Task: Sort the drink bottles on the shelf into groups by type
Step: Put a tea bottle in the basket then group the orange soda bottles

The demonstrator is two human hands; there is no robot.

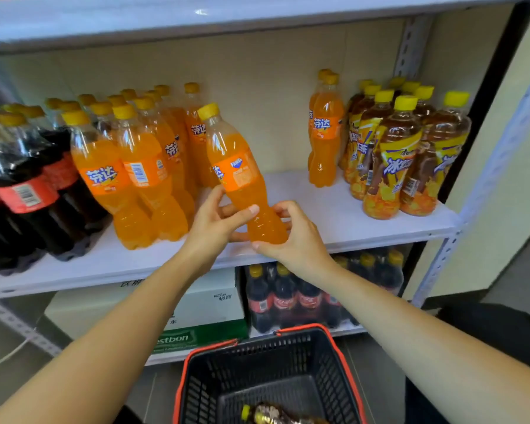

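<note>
- While both hands grip it, an orange soda bottle (239, 175) tilts left above the white shelf board (349, 209), its base at the board's front edge.
- Left hand (218, 221) is wrapped around the bottle's lower waist, thumb across the front.
- Right hand (291, 237) is closed around its base.
- Left of the held bottle stands the orange soda group (141, 166), then cola bottles (28, 191).
- Right of it stand two orange sodas (325, 133) touching the iced tea bottles (395, 154).
- Below it sits a black basket (273, 377) holding one bottle (276, 416).

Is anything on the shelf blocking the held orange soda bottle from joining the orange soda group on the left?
Nothing visible. The orange soda bottle, held by both left hand and right hand, tilts beside the orange soda group, with bare shelf below.
</note>
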